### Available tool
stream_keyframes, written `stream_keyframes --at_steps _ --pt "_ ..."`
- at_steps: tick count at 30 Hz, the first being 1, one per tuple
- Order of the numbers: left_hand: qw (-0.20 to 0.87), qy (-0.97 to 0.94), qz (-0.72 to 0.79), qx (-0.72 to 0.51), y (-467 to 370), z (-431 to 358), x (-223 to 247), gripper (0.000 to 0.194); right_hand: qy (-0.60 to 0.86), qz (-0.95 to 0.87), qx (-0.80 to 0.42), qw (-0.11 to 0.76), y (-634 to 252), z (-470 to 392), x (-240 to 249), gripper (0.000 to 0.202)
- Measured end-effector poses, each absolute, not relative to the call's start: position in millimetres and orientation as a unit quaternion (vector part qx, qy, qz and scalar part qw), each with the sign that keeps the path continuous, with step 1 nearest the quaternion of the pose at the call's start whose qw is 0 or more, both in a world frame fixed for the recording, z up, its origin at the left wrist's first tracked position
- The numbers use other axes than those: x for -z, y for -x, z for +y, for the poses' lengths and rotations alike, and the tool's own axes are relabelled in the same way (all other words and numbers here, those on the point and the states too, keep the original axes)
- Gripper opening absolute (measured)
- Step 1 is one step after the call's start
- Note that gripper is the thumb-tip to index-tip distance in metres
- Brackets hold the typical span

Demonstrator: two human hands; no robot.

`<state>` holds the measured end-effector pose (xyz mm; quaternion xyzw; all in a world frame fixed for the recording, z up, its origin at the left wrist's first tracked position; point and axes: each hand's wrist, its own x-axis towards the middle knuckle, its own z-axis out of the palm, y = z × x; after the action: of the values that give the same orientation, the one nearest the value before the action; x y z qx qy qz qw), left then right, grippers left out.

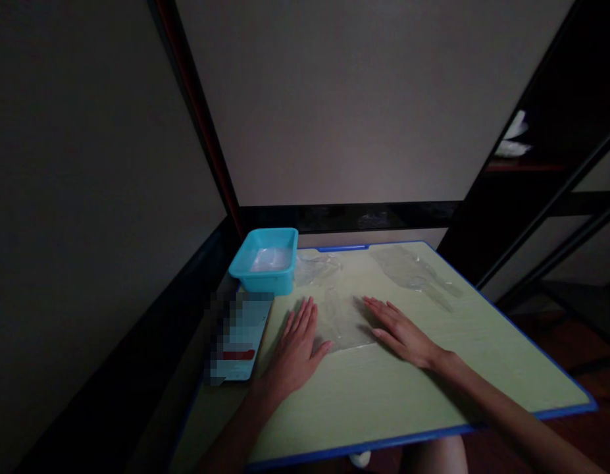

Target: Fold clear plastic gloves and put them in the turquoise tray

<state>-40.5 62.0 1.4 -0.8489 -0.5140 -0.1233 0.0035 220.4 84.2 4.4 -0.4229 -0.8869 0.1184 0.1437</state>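
Note:
A clear plastic bag (pixel 351 326) lies flat on the pale green table (pixel 364 408), between my two hands. My left hand (pixel 299 349) is at its left edge, palm down with the fingers stretched out. On the right side my right hand (pixel 401 332) is also palm down, fingers extended and thumb apart, close to the bag. Neither hand grips anything. Another crumpled clear plastic piece (pixel 317 268) lies behind, beside the blue basin. A further clear plastic bag (pixel 408 266) with long strips is spread at the back right.
The light blue basin (pixel 262 283) at the back left holds clear plastic. A partly pixelated flat device (pixel 250 332) lies left of my left hand. A blue handle (pixel 343 248) is on the table's back edge, near the wall panel (pixel 364 105).

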Motion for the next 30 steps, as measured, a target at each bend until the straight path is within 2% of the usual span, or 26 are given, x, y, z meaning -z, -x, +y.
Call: stream_keyframes --at_steps 6,14,30 --pt "-0.018 0.877 -0.474 0.081 32.8 49.4 -11.2 0.064 0.39 -0.911 -0.107 0.083 -228.5 67.4 -5.5 0.054" --pt "-0.01 0.863 -0.496 0.096 51.0 44.5 -1.9 0.056 0.388 -0.907 -0.119 0.115 -224.4 72.9 -6.0 0.053" --pt "-0.022 0.849 -0.517 0.108 57.4 49.8 -2.1 0.042 0.376 -0.919 -0.105 0.064 -220.7 88.2 -8.9 0.05"
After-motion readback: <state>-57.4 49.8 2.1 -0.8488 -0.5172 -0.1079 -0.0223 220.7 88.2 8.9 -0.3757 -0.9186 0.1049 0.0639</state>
